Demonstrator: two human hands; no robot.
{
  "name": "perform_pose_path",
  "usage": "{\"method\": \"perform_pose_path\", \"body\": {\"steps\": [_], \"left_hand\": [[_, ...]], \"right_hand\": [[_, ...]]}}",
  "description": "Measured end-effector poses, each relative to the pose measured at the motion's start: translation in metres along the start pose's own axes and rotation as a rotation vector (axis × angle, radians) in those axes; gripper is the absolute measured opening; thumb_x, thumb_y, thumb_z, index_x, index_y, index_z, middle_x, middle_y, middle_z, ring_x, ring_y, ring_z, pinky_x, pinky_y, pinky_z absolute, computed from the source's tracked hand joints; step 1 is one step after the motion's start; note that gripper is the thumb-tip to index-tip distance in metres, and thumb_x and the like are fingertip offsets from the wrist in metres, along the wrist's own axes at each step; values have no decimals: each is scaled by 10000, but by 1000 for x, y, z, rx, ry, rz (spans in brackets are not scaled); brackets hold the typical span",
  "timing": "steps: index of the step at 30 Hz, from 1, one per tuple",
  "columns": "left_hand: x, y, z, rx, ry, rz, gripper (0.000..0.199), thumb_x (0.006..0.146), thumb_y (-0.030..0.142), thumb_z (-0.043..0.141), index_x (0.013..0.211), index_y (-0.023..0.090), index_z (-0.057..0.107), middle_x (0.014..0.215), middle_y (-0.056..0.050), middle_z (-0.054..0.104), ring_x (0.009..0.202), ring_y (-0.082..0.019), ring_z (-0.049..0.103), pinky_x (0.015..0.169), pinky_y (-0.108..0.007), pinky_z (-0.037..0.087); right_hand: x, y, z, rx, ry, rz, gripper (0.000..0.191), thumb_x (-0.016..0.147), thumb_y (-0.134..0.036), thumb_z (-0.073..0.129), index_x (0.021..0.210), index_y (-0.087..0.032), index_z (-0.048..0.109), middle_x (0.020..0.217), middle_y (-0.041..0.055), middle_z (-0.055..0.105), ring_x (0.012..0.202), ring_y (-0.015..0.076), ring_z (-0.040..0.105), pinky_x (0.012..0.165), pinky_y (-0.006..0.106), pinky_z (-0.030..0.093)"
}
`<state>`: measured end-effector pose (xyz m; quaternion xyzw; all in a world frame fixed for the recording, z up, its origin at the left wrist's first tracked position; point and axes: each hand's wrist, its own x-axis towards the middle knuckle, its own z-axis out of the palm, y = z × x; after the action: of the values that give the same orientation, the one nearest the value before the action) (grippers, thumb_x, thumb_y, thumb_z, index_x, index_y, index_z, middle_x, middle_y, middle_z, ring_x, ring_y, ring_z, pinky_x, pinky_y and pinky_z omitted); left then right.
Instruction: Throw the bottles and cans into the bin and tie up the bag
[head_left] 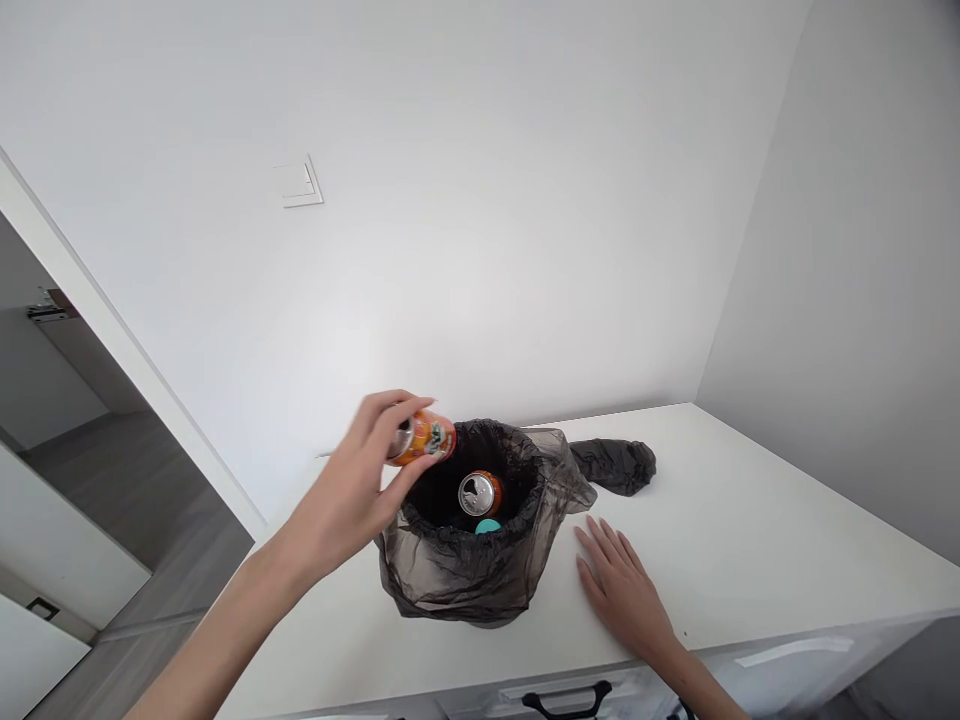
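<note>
Holding can (429, 438): left grip (367, 470), at bag's (465, 575) rim
Right grip (621, 592): spread flat, right of bag
In bag: second can (478, 494)

- A single head-worn camera looks forward and down over the flat white table (750, 510).
- It faces the plain white wall (517, 230), which fills most of the upper view.
- From near, the bare left hand (364, 480), bare right hand (622, 595) and black plastic bag (465, 578) show low.
</note>
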<state>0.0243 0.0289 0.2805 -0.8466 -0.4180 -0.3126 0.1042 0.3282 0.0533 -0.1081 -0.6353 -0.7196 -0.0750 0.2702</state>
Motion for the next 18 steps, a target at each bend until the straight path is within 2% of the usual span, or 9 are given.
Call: {"method": "perform_pose_path", "body": {"steps": [3,7,10,12,18], "left_hand": [[14,-8,19,-88,-231,33,385,1048,351,469,1428,292,441,1417,-91,497,1163,-213,617,959,-367,568],[22,-19,39,-142,-405,53,366,1026,284,484,1391,279,448,1425,-95,479,1122,-217,623,932,-377,564],[21,-23,49,-209,-477,43,350,1001,282,517,1349,291,485,1414,-96,493,1026,-216,645,860,-371,570],[19,-25,53,-242,-509,24,373,990,297,541,1360,307,496,1426,-92,498,1028,-222,650,857,-369,567],[11,-23,57,-302,-571,-12,516,1033,485,484,1525,343,422,1539,-83,491,1337,-276,560,1081,-407,492]], "right_hand": [[1,-1,0,-7,-6,3,525,1069,-440,374,1506,-198,540,1642,83,426,1539,284,349,1260,515,299],[2,-2,-1,4,-5,10,518,1068,-429,381,1501,-198,546,1641,82,428,1540,284,347,1262,510,293],[2,-3,-3,19,-12,19,518,1065,-433,384,1493,-197,556,1636,80,437,1541,290,344,1262,513,292],[3,-4,-4,29,-21,22,523,1065,-435,381,1492,-193,559,1631,82,444,1540,295,344,1260,517,292],[3,-5,-5,79,11,27,520,1062,-443,368,1483,-213,568,1626,89,452,1536,294,356,1260,521,292]]}}
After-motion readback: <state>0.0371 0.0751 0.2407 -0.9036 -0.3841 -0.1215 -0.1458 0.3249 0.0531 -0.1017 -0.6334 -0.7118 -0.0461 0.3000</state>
